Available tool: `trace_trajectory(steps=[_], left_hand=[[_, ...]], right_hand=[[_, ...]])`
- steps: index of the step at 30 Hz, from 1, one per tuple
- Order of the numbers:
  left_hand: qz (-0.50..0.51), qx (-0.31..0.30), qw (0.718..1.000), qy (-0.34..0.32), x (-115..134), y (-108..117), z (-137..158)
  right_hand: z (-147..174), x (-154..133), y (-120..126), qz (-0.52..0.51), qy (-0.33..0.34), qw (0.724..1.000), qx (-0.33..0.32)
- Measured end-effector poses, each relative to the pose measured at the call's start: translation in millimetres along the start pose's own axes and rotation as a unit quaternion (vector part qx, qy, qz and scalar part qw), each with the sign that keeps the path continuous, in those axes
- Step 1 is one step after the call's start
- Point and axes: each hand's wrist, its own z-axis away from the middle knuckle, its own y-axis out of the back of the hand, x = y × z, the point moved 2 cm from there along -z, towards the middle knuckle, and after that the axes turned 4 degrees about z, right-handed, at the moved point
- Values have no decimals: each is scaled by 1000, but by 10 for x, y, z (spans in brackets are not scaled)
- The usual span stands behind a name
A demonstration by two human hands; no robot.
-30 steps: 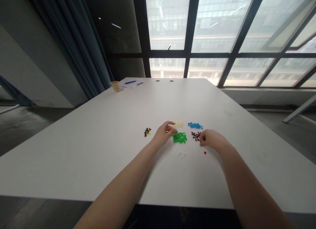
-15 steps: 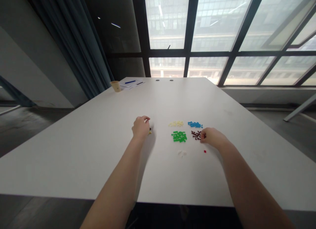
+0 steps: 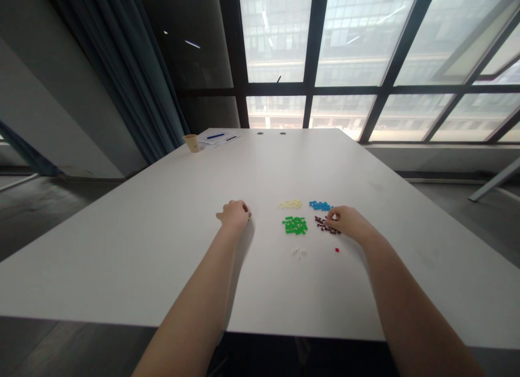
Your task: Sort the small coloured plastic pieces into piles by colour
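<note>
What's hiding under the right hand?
Part of the dark brown pile shows beside the right hand. Whatever lies directly beneath the hand is covered, so I can't tell.

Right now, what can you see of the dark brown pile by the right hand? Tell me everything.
The dark brown pile is a loose, low scatter of small, plastic-looking pieces, some elongated. It lies on the white table, right of the green pile, nearer the person than the blue pile and beyond the red piece. The right hand overlaps its right side; whether it grips any piece is too small to tell.
</note>
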Motion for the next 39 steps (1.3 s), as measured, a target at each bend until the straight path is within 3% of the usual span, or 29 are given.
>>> trace_trajectory(steps=[15, 22, 24, 27, 29, 33, 39], left_hand=[[-9, 8, 999, -40, 54, -41, 26], [28, 56, 994, -84, 93, -18, 22], [117, 62, 982, -137, 170, 3, 53], [267, 45, 932, -241, 358, 33, 183], [324, 35, 905, -274, 481, 49, 302], [381, 31, 870, -311, 631, 86, 514], [387, 9, 840, -381, 707, 142, 696]], right_hand=[[-1, 1, 26, 15, 9, 999, 43], [-5, 17, 27, 4, 10, 998, 64], [1, -8, 31, -9, 13, 997, 70], [23, -121, 21, -49, 45, 995, 73], [46, -239, 7, -82, 93, 988, 92], [103, -453, -25, -134, 186, 960, 158], [174, -580, -64, -169, 238, 934, 206]])
